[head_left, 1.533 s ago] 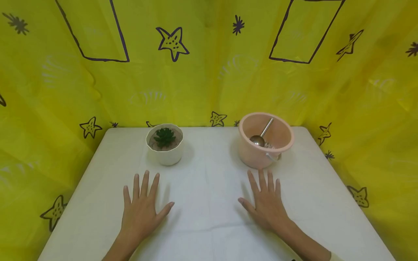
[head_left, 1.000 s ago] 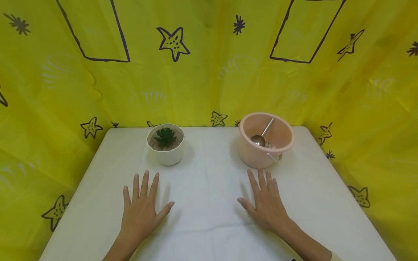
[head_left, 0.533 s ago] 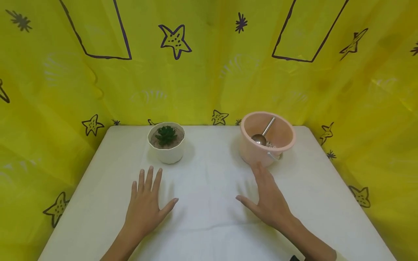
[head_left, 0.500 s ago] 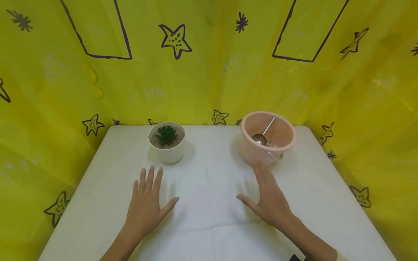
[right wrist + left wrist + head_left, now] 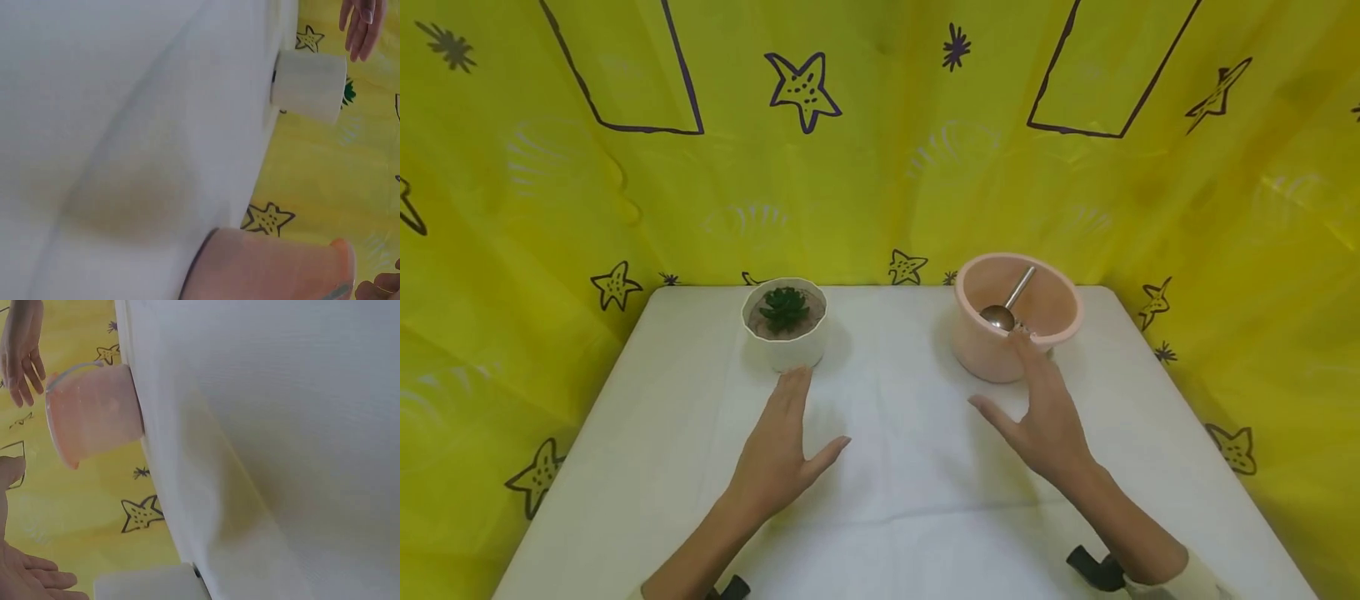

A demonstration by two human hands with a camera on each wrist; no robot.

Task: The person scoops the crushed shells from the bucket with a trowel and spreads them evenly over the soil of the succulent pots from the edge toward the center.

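My left hand [image 5: 771,454] is raised above the table, fingers straight and thumb spread. Its fingertips overlap the front of a white pot [image 5: 793,354] in the head view. A green succulent [image 5: 784,308] sits in the pot, in a greyish fill. My right hand [image 5: 1048,412], thumb apart from its straight fingers, reaches toward a pink bucket [image 5: 981,354]; the fingertips overlap the bucket's front rim. Inside the bucket leans a metal ladle [image 5: 997,317] with its handle up, beside some pale bits. The left wrist view shows the bucket's handle [image 5: 69,370] at its rim. Neither hand holds anything.
A white cloth [image 5: 880,442] covers the table, with a crease across it. Behind and at both sides hangs a yellow curtain [image 5: 865,183] with dark star drawings. Black wrist mounts [image 5: 1097,568] show under the forearms.
Both hands have lifted off the cloth and moved forward, the left toward the pot and right, the right toward the bucket's rim. The pot and bucket stay in place.
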